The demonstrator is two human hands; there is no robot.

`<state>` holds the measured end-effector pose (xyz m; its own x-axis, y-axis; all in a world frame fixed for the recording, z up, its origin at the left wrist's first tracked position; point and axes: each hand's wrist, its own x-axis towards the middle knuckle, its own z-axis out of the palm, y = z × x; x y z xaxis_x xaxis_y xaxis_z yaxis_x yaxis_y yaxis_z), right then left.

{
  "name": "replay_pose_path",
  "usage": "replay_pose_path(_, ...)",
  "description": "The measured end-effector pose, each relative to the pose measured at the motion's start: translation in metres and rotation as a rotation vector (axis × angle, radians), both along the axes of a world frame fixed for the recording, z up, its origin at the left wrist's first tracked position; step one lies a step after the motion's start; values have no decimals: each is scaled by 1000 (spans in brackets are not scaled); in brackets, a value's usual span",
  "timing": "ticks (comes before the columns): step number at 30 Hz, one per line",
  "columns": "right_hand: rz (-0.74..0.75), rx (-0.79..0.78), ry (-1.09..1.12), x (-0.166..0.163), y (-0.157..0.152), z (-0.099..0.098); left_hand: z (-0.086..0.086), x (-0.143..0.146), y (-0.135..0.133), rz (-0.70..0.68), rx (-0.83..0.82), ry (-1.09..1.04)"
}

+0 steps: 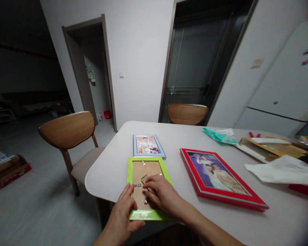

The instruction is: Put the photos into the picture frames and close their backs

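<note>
The counter (pixel 113 150) carries a red frame (pixel 218 177) (a second red edge shows beneath it) to the right of the green frame (pixel 139 195), which lies back up under both hands, with a blue frame (pixel 146 145) just beyond it. At the green frame's left border the left hand (pixel 122 213) rests, thumb and fingers apart, while the right hand (pixel 164 194) curls over its backing, whether pinching anything I cannot tell, beside a dark wire (pixel 143 176).

Glossy green frame (pixel 146 215); matt backing (pixel 152 167)
</note>
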<state>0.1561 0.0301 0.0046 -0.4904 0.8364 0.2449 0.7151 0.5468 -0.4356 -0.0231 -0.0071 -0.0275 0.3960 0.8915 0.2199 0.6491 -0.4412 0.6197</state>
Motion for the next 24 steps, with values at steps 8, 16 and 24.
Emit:
replay_pose_path(8, -127, 24, -199, -37, 17, 6, 9, 4, 1, 28, -60, 27)
replay_pose_path(16, -227, 44, -175, -36, 29, -2, 6, 1, 3, 7, -61, 40)
replay_pose_path(24, -377, 63, -165, -1, 65, -9, 4, 8, 8, -48, -53, 11)
